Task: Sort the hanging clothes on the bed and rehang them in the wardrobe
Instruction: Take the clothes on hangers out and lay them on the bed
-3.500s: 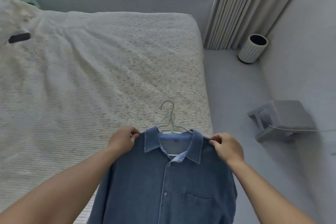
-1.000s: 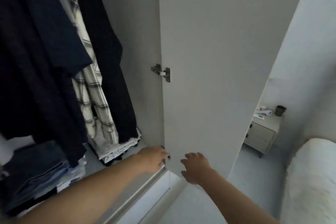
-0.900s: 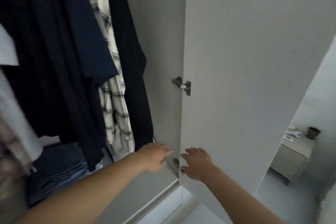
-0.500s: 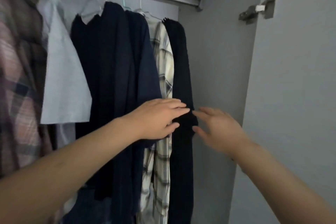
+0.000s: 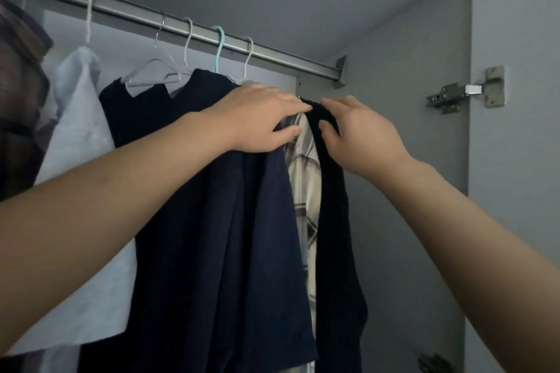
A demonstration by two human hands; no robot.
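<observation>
Several garments hang on the metal rail inside the wardrobe. From the right they are a black knit garment, a white plaid shirt, a navy shirt and a pale blue shirt. My left hand lies flat with straight fingers on the shoulder of the navy shirt. My right hand pinches the top of the black knit garment between thumb and fingers. The black garment's hanger is hidden.
The wardrobe's grey side wall stands close to the right of the black garment. The open door with its hinge is at far right. A brownish plaid garment hangs at far left.
Both hands have risen from mid-height on the clothes to the shoulders just under the rail. My right hand has taken hold of the black garment's top. My view has tilted upward.
</observation>
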